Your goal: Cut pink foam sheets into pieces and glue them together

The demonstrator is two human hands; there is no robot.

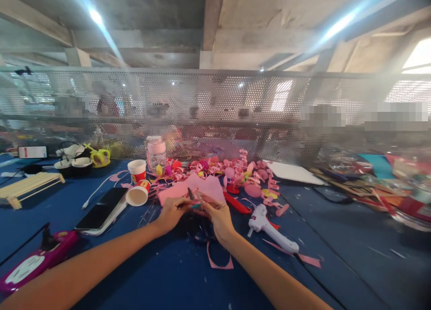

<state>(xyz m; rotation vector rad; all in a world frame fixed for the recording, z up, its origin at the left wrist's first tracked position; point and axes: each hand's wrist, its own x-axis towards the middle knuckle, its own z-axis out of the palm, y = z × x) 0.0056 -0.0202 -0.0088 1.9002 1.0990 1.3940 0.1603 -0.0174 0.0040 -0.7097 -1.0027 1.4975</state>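
My left hand [172,213] and my right hand [217,215] meet over the blue table, fingers closed in pinches almost touching. Right behind the fingers rises pink paper [210,187] with an angular top edge, and my right fingers seem to grip its lower part. A small dark pointed thing [191,194] and a bit of teal show between the hands; their kind is unclear, and my left fingers hide what they hold. Below the hands lies a curved pink paper offcut [218,264]. To the right rests a white hot glue gun [271,229], with a red-handled tool [237,203] beyond it.
Pink paper curls and discs [249,175] are heaped behind the hands. Leftward are paper cups [137,194], a clear bottle [156,155], a black phone [103,209] and a purple power strip [38,260]. A perforated metal screen [215,94] closes the back.
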